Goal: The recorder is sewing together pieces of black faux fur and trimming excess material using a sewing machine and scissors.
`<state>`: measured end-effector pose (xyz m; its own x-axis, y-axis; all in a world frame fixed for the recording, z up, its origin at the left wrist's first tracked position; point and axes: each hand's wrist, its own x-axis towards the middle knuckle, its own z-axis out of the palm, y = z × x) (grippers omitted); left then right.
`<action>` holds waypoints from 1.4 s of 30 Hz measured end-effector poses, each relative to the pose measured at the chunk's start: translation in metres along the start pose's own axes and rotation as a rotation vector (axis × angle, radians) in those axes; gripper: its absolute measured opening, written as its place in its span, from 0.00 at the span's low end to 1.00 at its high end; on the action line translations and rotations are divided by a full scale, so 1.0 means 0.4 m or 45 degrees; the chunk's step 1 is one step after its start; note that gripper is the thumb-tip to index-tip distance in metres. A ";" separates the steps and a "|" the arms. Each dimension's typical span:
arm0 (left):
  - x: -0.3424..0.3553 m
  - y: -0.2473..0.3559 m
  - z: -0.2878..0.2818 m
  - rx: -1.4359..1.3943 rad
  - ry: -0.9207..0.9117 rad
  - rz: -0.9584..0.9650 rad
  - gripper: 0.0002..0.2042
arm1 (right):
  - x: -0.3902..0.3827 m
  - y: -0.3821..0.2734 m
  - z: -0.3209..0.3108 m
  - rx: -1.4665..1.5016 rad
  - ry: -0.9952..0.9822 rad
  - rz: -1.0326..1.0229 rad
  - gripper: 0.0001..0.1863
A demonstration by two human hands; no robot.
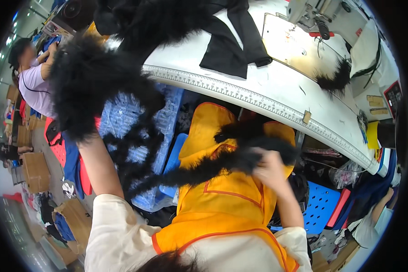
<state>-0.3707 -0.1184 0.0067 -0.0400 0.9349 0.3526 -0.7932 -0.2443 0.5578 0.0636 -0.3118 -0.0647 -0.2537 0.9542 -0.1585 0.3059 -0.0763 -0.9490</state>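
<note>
My left hand is raised to the left and buried in a big bunch of black fluffy feather trim (88,86), so the hand itself is hidden; only my forearm shows below it. A long strand of the same trim (190,170) runs down across my orange vest (217,195) to my right hand (269,170), which is closed around it in my lap. Another black tuft (335,79) lies on the white table beside the sewing machine (317,16).
The white sewing table (276,86) has a ruler strip along its front edge and black fabric (231,41) on top. Blue plastic crates (319,206) and stacked blue bundles (136,113) stand below. A person in a lilac shirt (36,86) sits at far left, near cardboard boxes (34,172).
</note>
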 end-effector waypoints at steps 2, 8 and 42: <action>0.004 0.038 0.043 0.047 -0.068 0.066 0.15 | 0.075 -0.022 0.092 0.037 -0.241 0.263 0.16; -0.036 0.121 0.066 0.266 -0.052 0.190 0.15 | 0.175 -0.066 0.278 1.324 -0.391 -0.065 0.15; -0.228 -0.432 0.382 1.412 -0.695 -0.488 0.10 | 0.107 -0.030 0.125 0.925 0.089 -0.331 0.14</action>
<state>-0.1371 -0.2010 -0.0070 0.5365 0.8313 0.1452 0.2363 -0.3132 0.9198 0.0031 -0.2845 -0.0736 -0.1688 0.9817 0.0886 -0.4406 0.0053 -0.8977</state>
